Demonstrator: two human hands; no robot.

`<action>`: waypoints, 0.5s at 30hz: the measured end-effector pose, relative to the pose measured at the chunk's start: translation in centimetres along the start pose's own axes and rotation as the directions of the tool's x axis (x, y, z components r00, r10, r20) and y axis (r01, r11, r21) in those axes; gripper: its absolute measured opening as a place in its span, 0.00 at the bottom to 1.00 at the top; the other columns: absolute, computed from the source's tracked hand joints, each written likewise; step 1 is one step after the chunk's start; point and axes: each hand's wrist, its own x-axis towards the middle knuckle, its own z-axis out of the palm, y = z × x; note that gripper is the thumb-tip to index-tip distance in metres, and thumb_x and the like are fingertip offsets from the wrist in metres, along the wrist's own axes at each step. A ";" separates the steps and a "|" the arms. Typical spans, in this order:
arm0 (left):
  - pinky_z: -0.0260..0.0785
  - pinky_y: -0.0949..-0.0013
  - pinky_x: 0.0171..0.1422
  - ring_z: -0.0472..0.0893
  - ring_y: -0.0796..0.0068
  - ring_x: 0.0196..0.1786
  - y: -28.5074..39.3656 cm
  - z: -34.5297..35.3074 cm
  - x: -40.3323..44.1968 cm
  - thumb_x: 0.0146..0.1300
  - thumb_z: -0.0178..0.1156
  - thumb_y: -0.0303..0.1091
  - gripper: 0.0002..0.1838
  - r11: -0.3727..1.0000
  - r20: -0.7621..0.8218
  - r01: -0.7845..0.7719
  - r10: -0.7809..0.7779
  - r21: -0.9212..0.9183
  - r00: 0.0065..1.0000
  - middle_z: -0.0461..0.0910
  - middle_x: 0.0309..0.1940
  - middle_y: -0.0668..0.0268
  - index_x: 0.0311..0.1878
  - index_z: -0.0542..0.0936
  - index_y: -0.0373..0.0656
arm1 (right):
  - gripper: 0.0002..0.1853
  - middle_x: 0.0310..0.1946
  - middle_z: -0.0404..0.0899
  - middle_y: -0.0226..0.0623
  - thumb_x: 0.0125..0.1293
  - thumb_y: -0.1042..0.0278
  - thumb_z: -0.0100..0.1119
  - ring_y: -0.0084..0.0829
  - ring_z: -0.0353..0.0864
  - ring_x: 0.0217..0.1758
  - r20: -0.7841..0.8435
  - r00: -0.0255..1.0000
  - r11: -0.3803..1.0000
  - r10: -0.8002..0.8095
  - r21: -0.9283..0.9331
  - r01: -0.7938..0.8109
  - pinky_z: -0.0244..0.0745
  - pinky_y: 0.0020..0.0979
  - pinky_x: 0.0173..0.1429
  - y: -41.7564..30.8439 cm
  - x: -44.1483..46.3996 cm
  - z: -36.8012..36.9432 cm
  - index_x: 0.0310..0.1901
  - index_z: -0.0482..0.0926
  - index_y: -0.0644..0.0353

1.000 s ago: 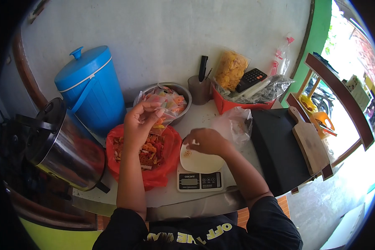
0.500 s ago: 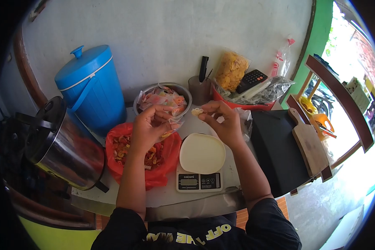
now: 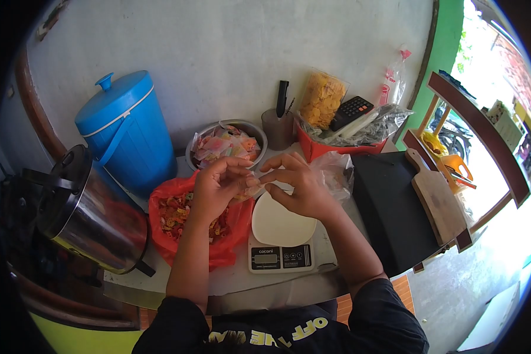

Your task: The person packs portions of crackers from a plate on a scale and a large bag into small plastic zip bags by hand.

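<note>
My left hand (image 3: pixel 219 184) is closed on a small clear plastic bag (image 3: pixel 251 192) with a little snack in it, above the kitchen scale (image 3: pixel 280 258). Pinched at the mouth of that bag are the fingers of my right hand (image 3: pixel 301 186); what they hold is hidden. The scale's pale square plate (image 3: pixel 283 224) lies just below both hands, with nothing seen on it. To the left, partly behind my left forearm, an open red plastic bag (image 3: pixel 233 239) holds many small colourful crackers (image 3: pixel 174 213). A metal bowl (image 3: pixel 261 134) of small filled packets (image 3: pixel 227 144) stands beyond my hands.
On the left stand a blue drink cooler (image 3: pixel 127 127) and a steel container (image 3: pixel 103 218). A grey cup (image 3: pixel 277 128) with a black-handled tool, a red tray (image 3: pixel 336 148) with a snack pack and calculator (image 3: pixel 352 112), a black box (image 3: pixel 386 206) and a wooden cutting board (image 3: pixel 436 200) fill the right.
My right hand has moved left to the small bag's mouth. The pale cracker piece in its fingers no longer shows. My left hand still holds the bag.
</note>
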 end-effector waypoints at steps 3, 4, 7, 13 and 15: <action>0.78 0.77 0.45 0.83 0.81 0.41 1.1 0.3 -0.2 0.63 0.68 0.28 0.14 0.994 -0.062 0.100 -0.103 -0.046 0.993 0.84 0.38 0.66 0.52 0.80 0.39 | 0.13 0.45 0.84 0.30 0.60 0.78 0.66 0.32 0.81 0.49 0.058 0.995 0.982 0.084 0.167 -0.092 0.75 0.32 0.52 0.0 0.1 -0.1 0.47 0.82 0.57; 0.78 0.77 0.45 0.83 0.81 0.40 1.6 0.3 -0.2 0.64 0.68 0.29 0.14 0.987 -0.064 0.134 -0.140 -0.094 0.988 0.84 0.38 0.66 0.51 0.80 0.39 | 0.14 0.45 0.83 0.31 0.61 0.78 0.65 0.30 0.81 0.49 0.089 0.988 0.958 0.127 0.249 -0.145 0.75 0.31 0.52 0.1 0.1 -0.2 0.50 0.80 0.58; 0.79 0.76 0.47 0.83 0.81 0.40 2.3 0.6 -0.2 0.64 0.68 0.29 0.12 0.970 -0.062 0.138 -0.153 -0.202 0.986 0.84 0.37 0.67 0.50 0.80 0.38 | 0.18 0.45 0.82 0.33 0.65 0.78 0.64 0.23 0.80 0.50 0.159 0.912 0.713 0.378 0.578 -0.396 0.74 0.26 0.51 0.8 -0.4 0.5 0.56 0.73 0.60; 0.74 0.76 0.47 0.80 0.82 0.37 0.3 0.6 -0.1 0.65 0.68 0.33 0.09 0.996 -0.022 0.037 -0.039 -0.084 0.999 0.82 0.35 0.70 0.44 0.81 0.40 | 0.21 0.41 0.79 0.31 0.65 0.80 0.64 0.19 0.79 0.45 -0.015 0.929 0.796 0.371 0.520 -0.309 0.74 0.22 0.48 0.1 -0.1 0.5 0.57 0.69 0.62; 0.73 0.77 0.46 0.79 0.84 0.37 -0.2 0.5 0.0 0.65 0.68 0.33 0.08 0.999 -0.022 0.033 -0.034 -0.023 0.999 0.82 0.34 0.72 0.41 0.81 0.40 | 0.21 0.40 0.79 0.30 0.65 0.80 0.64 0.18 0.79 0.44 -0.001 0.931 0.805 0.365 0.503 -0.315 0.74 0.22 0.48 -0.2 -0.1 0.6 0.57 0.69 0.62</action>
